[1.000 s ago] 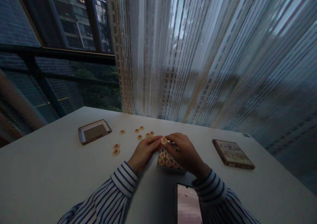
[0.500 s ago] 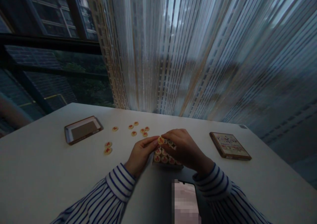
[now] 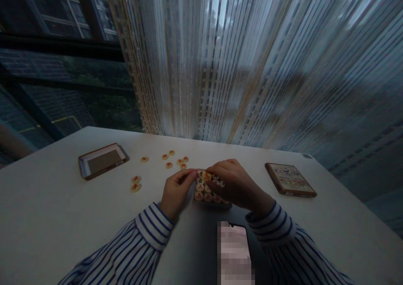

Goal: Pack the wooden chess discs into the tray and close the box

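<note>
In the head view, a small box [image 3: 213, 205] packed with rows of round xiangqi pieces [image 3: 208, 197] sits on the table between my hands. My right hand [image 3: 234, 184] reaches over the box from the right and covers part of it. Its thumb and fingers pinch one red-marked xiangqi piece [image 3: 207, 176] just above the others. At the box's far left corner is my left hand [image 3: 178, 188], its thumb and forefinger closed together against the edge. Both red-marked and black-marked pieces show in the box.
Loose xiangqi pieces [image 3: 169, 165] lie on the white table [image 3: 103, 218], left of and beyond the box. An open tray-like lid [image 3: 103, 161] rests at far left. A closed decorated box [image 3: 291, 179] is at right. Nearest me lies a phone [image 3: 234, 251].
The red-marked piece, earlier between both hands' fingertips, is now in my right hand only, over the box. My left fingertips have drawn slightly left to the box's corner. The view has shifted slightly.
</note>
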A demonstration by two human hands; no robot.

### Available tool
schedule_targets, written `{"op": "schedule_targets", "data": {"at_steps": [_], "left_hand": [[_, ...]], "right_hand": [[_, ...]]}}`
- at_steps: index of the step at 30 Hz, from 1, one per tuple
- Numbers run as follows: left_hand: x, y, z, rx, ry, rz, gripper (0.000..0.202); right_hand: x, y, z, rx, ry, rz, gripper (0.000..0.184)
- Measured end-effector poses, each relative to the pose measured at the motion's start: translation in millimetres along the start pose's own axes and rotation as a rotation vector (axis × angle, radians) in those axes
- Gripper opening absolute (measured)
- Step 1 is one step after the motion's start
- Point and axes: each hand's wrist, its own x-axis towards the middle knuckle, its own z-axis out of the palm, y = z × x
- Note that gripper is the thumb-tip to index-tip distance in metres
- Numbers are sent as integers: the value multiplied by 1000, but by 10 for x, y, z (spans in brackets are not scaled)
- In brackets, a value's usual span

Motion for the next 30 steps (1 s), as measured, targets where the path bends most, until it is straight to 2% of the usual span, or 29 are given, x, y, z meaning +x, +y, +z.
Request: {"op": "schedule_targets", "data": {"at_steps": [2,5,13,17,21,30], "left_hand": [[9,-23,-19,102,78,36,27],[17,-86,-43,261,111,69,28],[-5,-233,-60,542,-30,178,25],[-20,-253,-72,602,-89,229,25],[-26,-244,-78,629,-124,224,27],[-27,-250,-83,654,-154,231,28]], "right_hand": [[-6,13,-5,-11,-12,4,22],[-12,23,-14,-22,-25,14,22],[-18,30,-89,-78,-129,96,22],[-38,76,-118,-97,-172,112,23],[-51,122,-121,-115,-199,119,23],[-54,145,-100,-129,-273,139,23]]}}
